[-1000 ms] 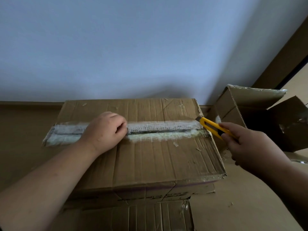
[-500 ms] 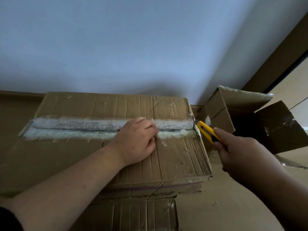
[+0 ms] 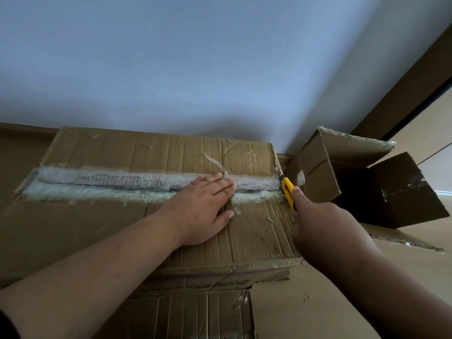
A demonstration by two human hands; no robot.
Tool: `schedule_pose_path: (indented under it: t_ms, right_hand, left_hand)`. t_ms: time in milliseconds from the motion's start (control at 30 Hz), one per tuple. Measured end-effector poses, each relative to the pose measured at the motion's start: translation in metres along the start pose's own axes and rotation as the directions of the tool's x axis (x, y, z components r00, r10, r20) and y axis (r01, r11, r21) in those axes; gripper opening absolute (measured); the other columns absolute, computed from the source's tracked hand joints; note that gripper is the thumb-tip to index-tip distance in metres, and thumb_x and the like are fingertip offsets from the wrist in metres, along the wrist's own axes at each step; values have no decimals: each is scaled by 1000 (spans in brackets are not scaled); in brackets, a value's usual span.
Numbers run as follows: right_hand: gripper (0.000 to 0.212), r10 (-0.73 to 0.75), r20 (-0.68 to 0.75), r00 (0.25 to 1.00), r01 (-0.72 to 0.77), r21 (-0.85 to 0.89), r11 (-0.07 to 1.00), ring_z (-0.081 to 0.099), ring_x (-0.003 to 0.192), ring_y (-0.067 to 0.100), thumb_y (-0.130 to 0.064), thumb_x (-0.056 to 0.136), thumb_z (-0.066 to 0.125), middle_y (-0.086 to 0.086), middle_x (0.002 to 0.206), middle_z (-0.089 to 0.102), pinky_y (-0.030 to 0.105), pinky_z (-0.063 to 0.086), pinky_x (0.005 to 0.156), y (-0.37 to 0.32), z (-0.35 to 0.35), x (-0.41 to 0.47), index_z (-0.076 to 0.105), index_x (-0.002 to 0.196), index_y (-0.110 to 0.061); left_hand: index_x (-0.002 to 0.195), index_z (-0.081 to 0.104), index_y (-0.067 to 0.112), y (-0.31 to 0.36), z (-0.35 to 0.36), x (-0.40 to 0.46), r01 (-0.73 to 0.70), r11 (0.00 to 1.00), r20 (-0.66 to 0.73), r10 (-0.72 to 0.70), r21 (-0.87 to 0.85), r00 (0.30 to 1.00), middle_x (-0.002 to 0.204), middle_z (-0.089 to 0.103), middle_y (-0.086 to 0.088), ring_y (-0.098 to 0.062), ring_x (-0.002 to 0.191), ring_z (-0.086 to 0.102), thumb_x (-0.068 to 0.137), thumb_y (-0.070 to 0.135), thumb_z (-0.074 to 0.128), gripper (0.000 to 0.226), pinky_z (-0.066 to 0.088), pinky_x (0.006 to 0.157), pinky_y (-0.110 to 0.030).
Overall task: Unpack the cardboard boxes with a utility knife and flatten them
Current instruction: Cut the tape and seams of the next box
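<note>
From the head camera, a big cardboard box [image 3: 97, 216] lies closed against the wall, with a strip of old tape [image 3: 117, 183] along its top. The left hand [image 3: 203, 206] presses flat on the box, fingers straight, over the tape. The right hand [image 3: 325, 231] grips a yellow utility knife [image 3: 288, 192] at the box's right end, tip on the tape. An open box [image 3: 362, 182] sits just right of the big box.

The left hand [image 3: 204, 211] has slid along the taped seam [image 3: 127, 184] toward the box's right end and flattened, fingers straight. The right hand [image 3: 325, 231] has brought the yellow utility knife [image 3: 288, 192] to the seam's right end.
</note>
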State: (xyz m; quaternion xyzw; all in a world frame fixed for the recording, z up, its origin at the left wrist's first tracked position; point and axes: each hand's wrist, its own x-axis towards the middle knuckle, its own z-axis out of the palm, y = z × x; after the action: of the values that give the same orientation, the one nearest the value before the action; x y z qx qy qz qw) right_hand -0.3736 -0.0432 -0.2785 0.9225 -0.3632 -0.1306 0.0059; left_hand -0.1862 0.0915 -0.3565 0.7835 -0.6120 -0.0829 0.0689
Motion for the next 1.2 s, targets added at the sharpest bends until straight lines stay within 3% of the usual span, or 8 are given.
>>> schedule_pose_path:
  t_ms: [133,400,600,800,900,1000,1067,1200]
  right_hand:
    - [68,-5,26,1000,8,-98,995,47,56,13,-17,100,38,-3,67,45,26,32,43,-4,-1,1,3,157,-16]
    - [74,-50,172,984,90,-236,968,46,61,10,-12,96,43,-3,71,40,23,43,55,-5,-10,-13,0,156,-10]
    - [69,-93,165,982,135,-269,954,63,87,15,-21,98,43,-3,88,53,28,56,76,3,-10,-33,7,157,-13]
    - [49,-108,155,982,130,-139,982,61,90,9,-32,101,39,-9,102,63,25,54,81,14,-20,-52,28,149,-30]
    - [51,-66,101,993,70,-36,997,60,80,4,-41,104,33,-14,88,57,20,54,77,15,-30,-55,17,152,-35]
    - [57,-28,52,998,22,111,994,63,72,3,-45,103,34,-14,80,57,20,57,74,12,-40,-54,8,153,-39]
    - [57,-46,44,998,36,196,980,65,73,3,-44,102,37,-13,82,59,23,58,75,3,-42,-51,9,152,-43]
    - [53,-131,39,991,115,283,952,67,75,6,-44,100,41,-13,86,63,27,59,75,-29,-38,-46,15,146,-51]
  left_hand:
    - [157,0,26,1,2,0,9,999,4,-9,-44,1000,163,-6,11,-6,149,-11,102,52,21,64,-12,117,-25]
    - [157,-2,24,0,10,3,35,997,-13,-36,-68,999,164,-7,9,-6,149,-11,101,51,23,67,-7,120,-28]
    - [157,0,21,3,12,1,25,997,-3,-25,-79,1000,164,-6,8,-6,149,-11,102,49,24,67,-6,121,-29]
    - [157,5,19,1,10,-1,10,997,-35,-13,-74,999,165,0,5,-8,150,-5,102,48,26,66,0,123,-31]
    - [155,25,17,-1,3,-5,-8,996,-114,-2,-90,993,162,22,2,-12,150,12,101,45,34,61,3,118,-25]
    - [128,61,20,-15,-10,-13,1,994,-233,-26,-108,972,131,59,1,-15,128,47,99,38,41,40,31,115,-31]
    - [106,67,20,-29,-22,-21,13,995,-259,-40,-104,965,106,63,4,-14,103,54,96,37,39,34,48,95,-37]
    - [109,64,19,-61,-43,-48,111,994,-225,-113,-20,968,110,62,1,-19,105,56,89,41,33,43,48,92,-39]
